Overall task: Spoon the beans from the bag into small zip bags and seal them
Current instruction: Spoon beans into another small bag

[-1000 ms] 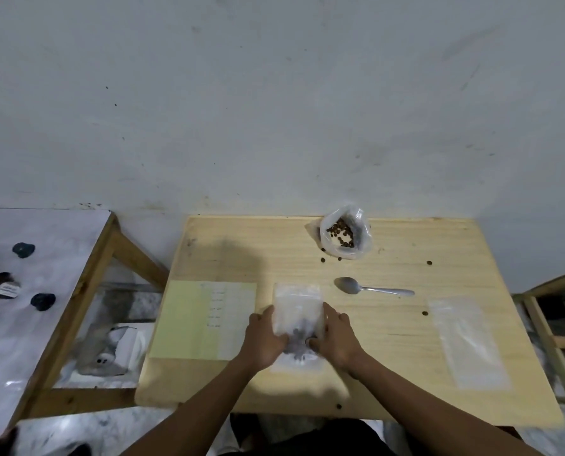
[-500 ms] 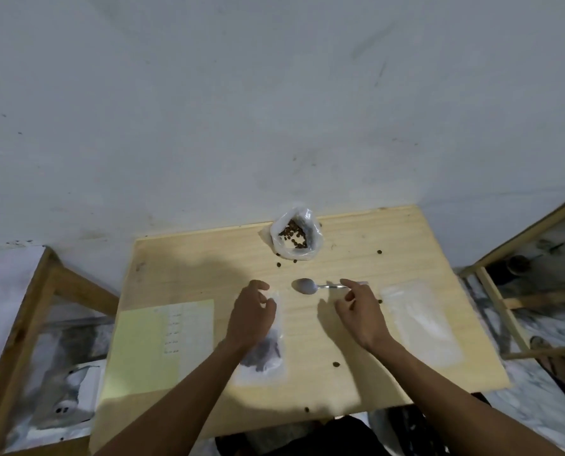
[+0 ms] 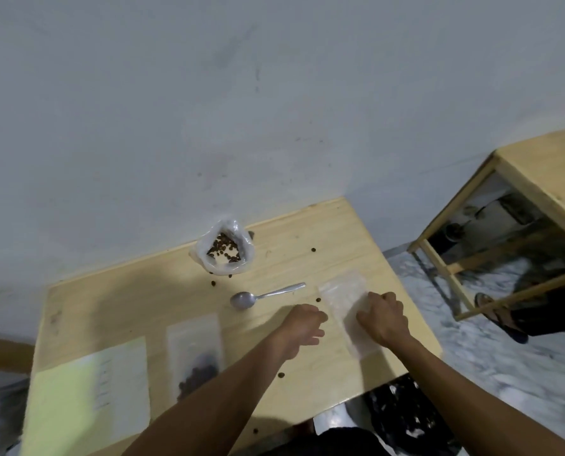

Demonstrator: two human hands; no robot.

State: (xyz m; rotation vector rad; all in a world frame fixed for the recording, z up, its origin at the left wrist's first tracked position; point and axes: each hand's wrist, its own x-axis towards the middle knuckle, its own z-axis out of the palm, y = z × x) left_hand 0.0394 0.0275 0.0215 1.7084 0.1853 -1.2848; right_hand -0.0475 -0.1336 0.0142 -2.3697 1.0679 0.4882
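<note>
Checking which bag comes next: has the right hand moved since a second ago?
Yes. The right hand left the filled zip bag and now touches the empty zip bag right of the spoon.

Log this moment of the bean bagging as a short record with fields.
bean bag: open, at the table's far edge
spoon: lying on the table, unheld
filled zip bag: flat, beans at its near end
empty zip bag: under the right hand
left hand: beside the empty bag, holding nothing
right hand: on the empty zip bag, grip unclear
loose beans: scattered on the table
</note>
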